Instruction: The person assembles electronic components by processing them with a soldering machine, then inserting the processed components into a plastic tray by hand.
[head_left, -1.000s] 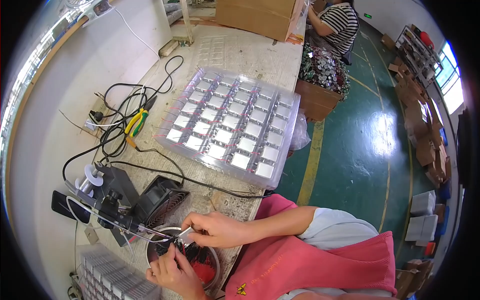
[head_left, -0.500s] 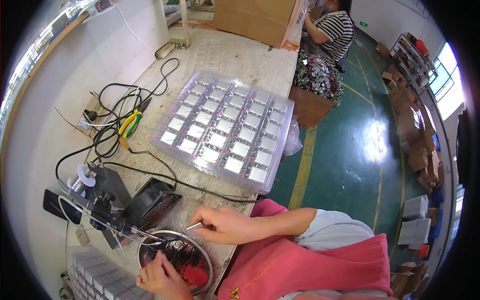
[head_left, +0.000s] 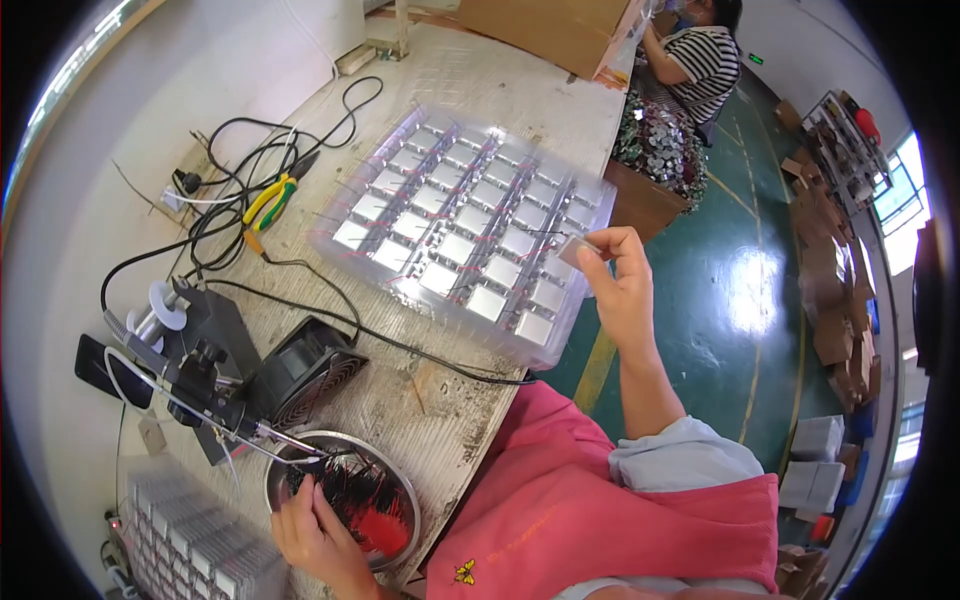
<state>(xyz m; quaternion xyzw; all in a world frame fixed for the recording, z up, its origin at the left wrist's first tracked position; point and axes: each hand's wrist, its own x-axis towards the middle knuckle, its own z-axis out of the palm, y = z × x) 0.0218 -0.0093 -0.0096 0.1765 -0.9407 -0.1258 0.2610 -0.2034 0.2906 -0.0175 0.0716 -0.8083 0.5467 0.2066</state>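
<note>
My right hand [head_left: 622,290] is raised over the right edge of a clear plastic tray [head_left: 560,345], pinching a small flat square metal-grey piece [head_left: 574,250]. Rows of similar silver square pieces [head_left: 456,247] with thin red and black wires fill that tray. Lower left, my left hand [head_left: 318,535] is at the rim of a round metal bowl [head_left: 412,545] holding many short red and black wires [head_left: 378,525]. Its fingertips are pressed together beside the tip of a clamped soldering iron [head_left: 285,437]; what they pinch is too dark and small to make out.
A black fan [head_left: 305,370] stands behind the bowl, near a phone [head_left: 110,375]. Tangled cables and yellow-green pliers [head_left: 270,200] lie farther back. More filled trays [head_left: 195,540] are stacked lower left. A co-worker [head_left: 695,70] sits beyond a box of shiny pieces [head_left: 660,150].
My right hand has moved from beside the bowl up and right to the tray's edge, carrying the square piece. My left hand stays at the bowl. The view has shifted slightly.
</note>
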